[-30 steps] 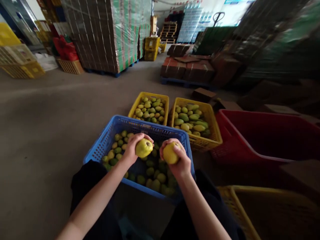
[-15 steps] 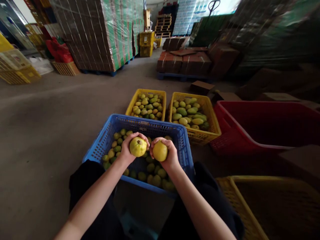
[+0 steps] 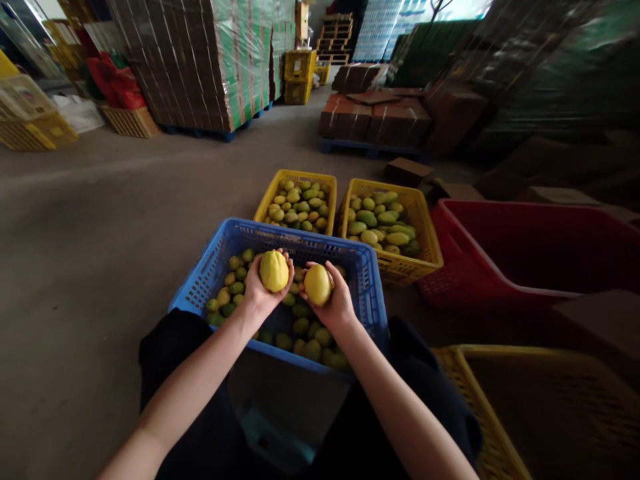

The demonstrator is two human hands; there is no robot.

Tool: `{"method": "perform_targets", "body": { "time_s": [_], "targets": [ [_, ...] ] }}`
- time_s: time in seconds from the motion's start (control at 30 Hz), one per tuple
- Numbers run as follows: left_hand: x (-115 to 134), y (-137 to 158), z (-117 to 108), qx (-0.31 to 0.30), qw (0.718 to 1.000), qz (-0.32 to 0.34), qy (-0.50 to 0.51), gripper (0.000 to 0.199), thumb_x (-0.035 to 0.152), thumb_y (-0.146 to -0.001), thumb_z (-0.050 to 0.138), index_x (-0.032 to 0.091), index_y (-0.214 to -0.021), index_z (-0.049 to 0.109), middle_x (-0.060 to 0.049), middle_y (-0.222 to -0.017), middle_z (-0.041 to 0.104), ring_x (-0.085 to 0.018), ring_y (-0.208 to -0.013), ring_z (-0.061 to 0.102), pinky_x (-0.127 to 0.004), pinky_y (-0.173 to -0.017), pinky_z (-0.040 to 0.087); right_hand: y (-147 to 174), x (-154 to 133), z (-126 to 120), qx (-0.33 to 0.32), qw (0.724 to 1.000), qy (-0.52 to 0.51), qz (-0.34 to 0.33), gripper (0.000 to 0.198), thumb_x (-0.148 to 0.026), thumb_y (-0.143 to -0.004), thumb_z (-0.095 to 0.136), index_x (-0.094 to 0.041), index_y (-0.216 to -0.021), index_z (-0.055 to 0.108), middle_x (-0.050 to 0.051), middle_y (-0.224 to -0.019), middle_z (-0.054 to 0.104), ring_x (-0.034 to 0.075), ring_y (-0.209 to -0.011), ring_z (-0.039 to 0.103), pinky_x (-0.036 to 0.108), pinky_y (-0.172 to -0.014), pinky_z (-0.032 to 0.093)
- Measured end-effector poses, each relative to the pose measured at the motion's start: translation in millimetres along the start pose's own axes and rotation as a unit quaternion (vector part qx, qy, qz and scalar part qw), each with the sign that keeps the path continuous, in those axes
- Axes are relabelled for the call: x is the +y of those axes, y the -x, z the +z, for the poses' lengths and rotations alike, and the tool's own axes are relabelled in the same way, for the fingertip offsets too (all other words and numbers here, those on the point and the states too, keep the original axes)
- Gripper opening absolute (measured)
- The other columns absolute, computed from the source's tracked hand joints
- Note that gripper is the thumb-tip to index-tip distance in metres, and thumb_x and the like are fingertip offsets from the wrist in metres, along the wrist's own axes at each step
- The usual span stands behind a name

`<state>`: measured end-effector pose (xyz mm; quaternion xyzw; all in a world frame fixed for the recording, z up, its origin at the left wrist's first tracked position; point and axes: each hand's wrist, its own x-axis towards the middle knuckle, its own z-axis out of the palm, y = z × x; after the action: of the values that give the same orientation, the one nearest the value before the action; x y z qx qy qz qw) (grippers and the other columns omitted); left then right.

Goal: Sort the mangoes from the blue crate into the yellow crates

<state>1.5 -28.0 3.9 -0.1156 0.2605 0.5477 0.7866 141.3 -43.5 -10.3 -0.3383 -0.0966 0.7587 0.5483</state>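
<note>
My left hand (image 3: 264,283) cradles a ribbed yellow fruit (image 3: 274,271) that looks like a small papaya. In my right hand (image 3: 336,297) is a smoother, rounder yellow fruit (image 3: 319,285), with the fingers curled around its far side. Both hands are held side by side, slightly apart, above a blue plastic crate (image 3: 200,277). Green and yellow fruits (image 3: 300,327) lie along the sides and front of this crate, partly hidden by my arms. The crate stands between my knees.
Behind the blue crate stand two yellow crates, the left one (image 3: 260,207) and the right one (image 3: 425,227), both holding similar fruit. A red bin (image 3: 465,267) and another yellow crate (image 3: 470,387) are on the right. Wrapped pallet stacks (image 3: 240,73) stand farther back.
Both hands have moved slightly apart. The fruit in my left hand has turned, from its stem end toward me to its ribbed side; the right one has turned a little too.
</note>
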Motion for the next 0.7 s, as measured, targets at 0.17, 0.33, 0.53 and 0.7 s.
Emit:
{"method": "perform_targets", "body": {
  "time_s": [0.17, 0.33, 0.53, 0.7],
  "targets": [
    [-1, -12, -8, 0.079, 0.997, -0.009, -0.007, 0.032, 0.03, -0.087, 0.043, 0.011, -0.1, 0.064, -0.011, -0.079, 0.068, -0.022, -0.071, 0.068, -0.033, -0.059, 0.058, -4, -2, 4, 0.093, 0.994, -0.011, 0.063, 0.03, -0.031, -0.094, 0.039, -0.013, -0.082, 0.059, 0.005, -0.057, 0.066, 0.014, -0.043, 0.061, 0.018, -0.035, 0.049],
    [-3, -15, -10, 0.097, 0.993, -0.04, -0.049, 0.033, 0.031, -0.088, 0.041, 0.01, -0.101, 0.063, -0.012, -0.077, 0.066, -0.022, -0.067, 0.067, -0.032, -0.055, 0.058, -7, 2, 3, 0.127, 0.989, -0.012, 0.076, 0.03, -0.032, -0.096, 0.037, -0.013, -0.084, 0.057, 0.004, -0.054, 0.066, 0.013, -0.039, 0.06, 0.018, -0.033, 0.05],
    [-1, -10, -7, 0.093, 0.994, -0.026, -0.044, 0.032, 0.032, -0.09, 0.038, 0.011, -0.098, 0.062, -0.011, -0.077, 0.065, -0.021, -0.068, 0.067, -0.031, -0.056, 0.059, -10, 5, 0, 0.133, 0.989, 0.008, 0.06, 0.029, -0.035, -0.096, 0.039, -0.015, -0.083, 0.056, 0.003, -0.053, 0.064, 0.014, -0.038, 0.059, 0.019, -0.03, 0.046],
    [1, -10, -8, 0.085, 0.996, -0.015, -0.026, 0.033, 0.032, -0.088, 0.039, 0.01, -0.1, 0.061, -0.012, -0.079, 0.066, -0.023, -0.071, 0.068, -0.033, -0.058, 0.059, -14, 7, -4, 0.128, 0.99, 0.014, 0.057, 0.023, -0.033, -0.094, 0.043, -0.017, -0.083, 0.054, 0.001, -0.053, 0.063, 0.014, -0.041, 0.059, 0.02, -0.034, 0.047]
  ]
}}
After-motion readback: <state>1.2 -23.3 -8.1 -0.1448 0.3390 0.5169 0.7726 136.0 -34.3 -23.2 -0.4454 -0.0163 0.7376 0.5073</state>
